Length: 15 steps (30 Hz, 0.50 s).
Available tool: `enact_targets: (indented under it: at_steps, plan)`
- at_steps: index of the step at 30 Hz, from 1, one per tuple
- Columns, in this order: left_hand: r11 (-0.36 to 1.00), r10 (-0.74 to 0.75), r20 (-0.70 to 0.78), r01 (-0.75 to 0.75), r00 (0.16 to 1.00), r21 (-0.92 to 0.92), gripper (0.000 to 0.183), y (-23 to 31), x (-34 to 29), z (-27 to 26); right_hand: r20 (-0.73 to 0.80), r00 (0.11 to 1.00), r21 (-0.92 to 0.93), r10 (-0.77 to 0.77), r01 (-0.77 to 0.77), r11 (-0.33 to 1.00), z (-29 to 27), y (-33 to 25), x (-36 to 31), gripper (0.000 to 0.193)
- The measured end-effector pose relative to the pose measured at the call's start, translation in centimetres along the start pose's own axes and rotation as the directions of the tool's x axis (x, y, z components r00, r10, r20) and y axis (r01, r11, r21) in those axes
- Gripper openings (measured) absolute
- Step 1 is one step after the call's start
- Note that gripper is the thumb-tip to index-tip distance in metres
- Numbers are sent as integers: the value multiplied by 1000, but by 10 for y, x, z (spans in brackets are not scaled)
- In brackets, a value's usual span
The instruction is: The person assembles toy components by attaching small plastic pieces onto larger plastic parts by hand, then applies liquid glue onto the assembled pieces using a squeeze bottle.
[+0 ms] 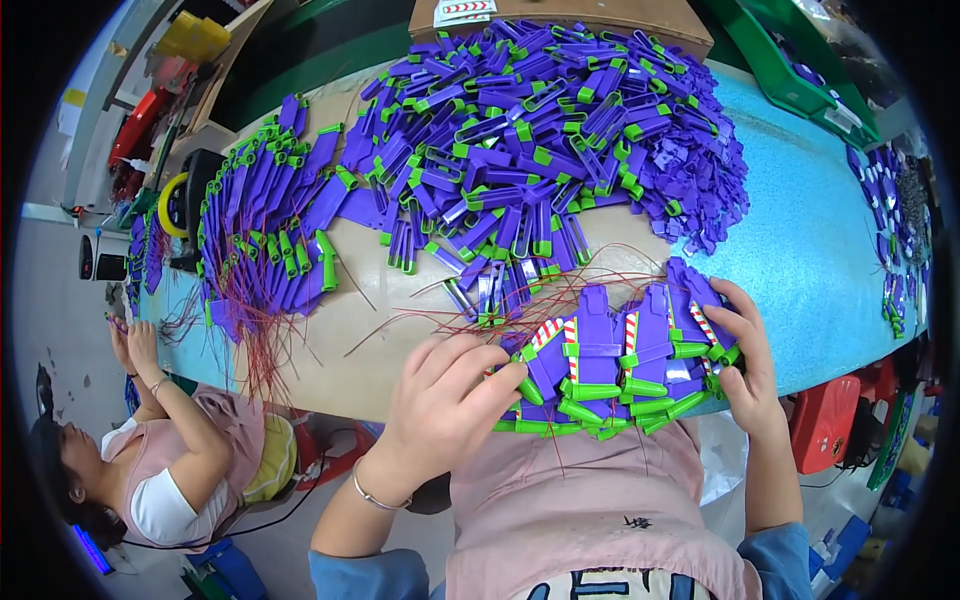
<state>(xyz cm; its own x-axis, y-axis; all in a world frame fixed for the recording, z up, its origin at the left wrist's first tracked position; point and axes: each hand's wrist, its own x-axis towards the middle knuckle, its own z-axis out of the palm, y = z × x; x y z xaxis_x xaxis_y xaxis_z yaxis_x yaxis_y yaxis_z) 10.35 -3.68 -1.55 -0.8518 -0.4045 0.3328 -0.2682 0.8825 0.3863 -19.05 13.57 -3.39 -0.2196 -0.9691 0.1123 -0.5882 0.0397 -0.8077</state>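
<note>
Close to my body, at the table's near edge, lies a bundle of purple-and-green plastic parts [598, 345] with red-and-white striped stickers, their green tube ends toward me. My left hand [445, 395] has its fingers drawn together at the bundle's left end; the fingertips press on a part there, partly hidden behind the knuckles. Around the right end curves my right hand [745, 365], thumb on the near side and fingers on the far side, gripping the outermost parts. Thin red wires [480, 312] trail out to the left of the bundle.
A large heap of purple-and-green parts [530, 130] fills the table's far middle. Left of it, rows of wired parts [262, 210] are stacked. A green bin [790, 75] stands far right, a red stool [825, 425] at lower right. Another person [185, 455] works at the left.
</note>
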Motion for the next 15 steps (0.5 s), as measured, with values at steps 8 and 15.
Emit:
enact_targets:
  at_steps: [8,15]
  plan:
    - [926,-242,125,268,962,-267,27,6,4,-10,125,986,4,-108,108,994,-18,25,-4,82]
    - [429,-631,427,750,648,-503,33,28,-3,-6,322,869,-99,-376,426,899,-22,26,14,107]
